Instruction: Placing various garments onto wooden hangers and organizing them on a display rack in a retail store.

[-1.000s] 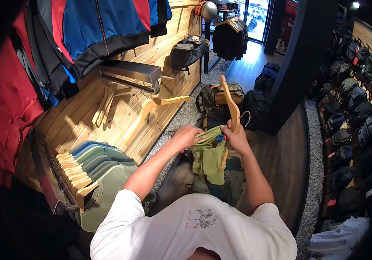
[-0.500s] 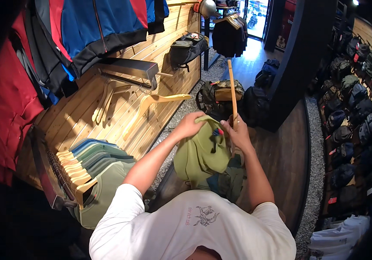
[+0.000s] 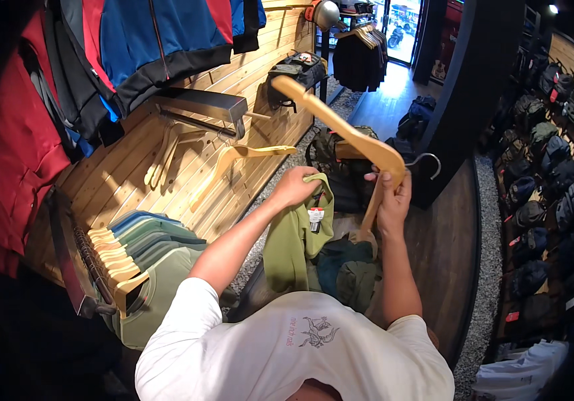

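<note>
My left hand is closed on the collar of a yellow-green shirt, which hangs down loosely from it. Inside the neck opening a white and red tag shows. A light wooden hanger with a metal hook is in my right hand, gripped around its middle. One arm of the hanger points up toward the far left, the other slants down past my fingers. The shirt and the hanger are apart. Below them, several dark green and teal garments lie bunched near my body.
At left, shirts on wooden hangers line a metal rail. Bare hangers hang from a bracket under jackets. A dark pillar stands ahead right, bags line the right wall, and dark shirts hang farther off.
The wooden hanger has turned from upright, edge-on, to slanting left, showing its hook. The shirt has come away from my right hand and hangs from my left, its tag showing.
</note>
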A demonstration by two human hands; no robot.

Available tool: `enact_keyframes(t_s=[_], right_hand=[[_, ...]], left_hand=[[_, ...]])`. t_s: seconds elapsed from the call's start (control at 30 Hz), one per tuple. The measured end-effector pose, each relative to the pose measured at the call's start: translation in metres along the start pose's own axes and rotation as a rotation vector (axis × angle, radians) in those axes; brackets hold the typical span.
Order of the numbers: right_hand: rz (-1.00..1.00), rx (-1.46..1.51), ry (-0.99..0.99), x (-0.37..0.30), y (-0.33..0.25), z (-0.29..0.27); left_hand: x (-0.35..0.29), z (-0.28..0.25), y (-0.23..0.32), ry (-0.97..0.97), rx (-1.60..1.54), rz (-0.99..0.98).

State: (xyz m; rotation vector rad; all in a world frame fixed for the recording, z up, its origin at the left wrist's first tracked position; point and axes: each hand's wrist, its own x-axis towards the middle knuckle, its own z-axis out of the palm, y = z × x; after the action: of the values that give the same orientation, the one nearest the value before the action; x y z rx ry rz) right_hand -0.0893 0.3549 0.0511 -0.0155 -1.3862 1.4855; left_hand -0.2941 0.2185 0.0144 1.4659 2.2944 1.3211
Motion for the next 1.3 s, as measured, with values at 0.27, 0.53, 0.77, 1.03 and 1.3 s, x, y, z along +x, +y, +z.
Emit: enact_keyframes(t_s=[0.27,0.53,0.77,1.03,1.3], right_hand=[[-0.008,0.401,-0.073,-0.004,-0.002,0.025],[-0.17,0.387,-0.033,-0.012,0.023,0.046],[0.031,0.071,-0.222,-0.045,0.088,0.008],[0.101,0.068,-0.179,-0.036,0.05,0.004],[-0.042,0.246,-0.112,-0.025,0.023,0.026]], left_hand=[[0.001,-0.011,0.009,-0.074,-0.04,-0.102],[-0.007,-0.02,0.02,-0.107,-0.115,-0.181],[0.0,-0.04,0.024,0.082,-0.306,-0.266],[0.004,-0.043,-0.028,0.226,-0.595,-0.33],[-0.004,-0.045,0.021,0.077,-0.396,-0.324]])
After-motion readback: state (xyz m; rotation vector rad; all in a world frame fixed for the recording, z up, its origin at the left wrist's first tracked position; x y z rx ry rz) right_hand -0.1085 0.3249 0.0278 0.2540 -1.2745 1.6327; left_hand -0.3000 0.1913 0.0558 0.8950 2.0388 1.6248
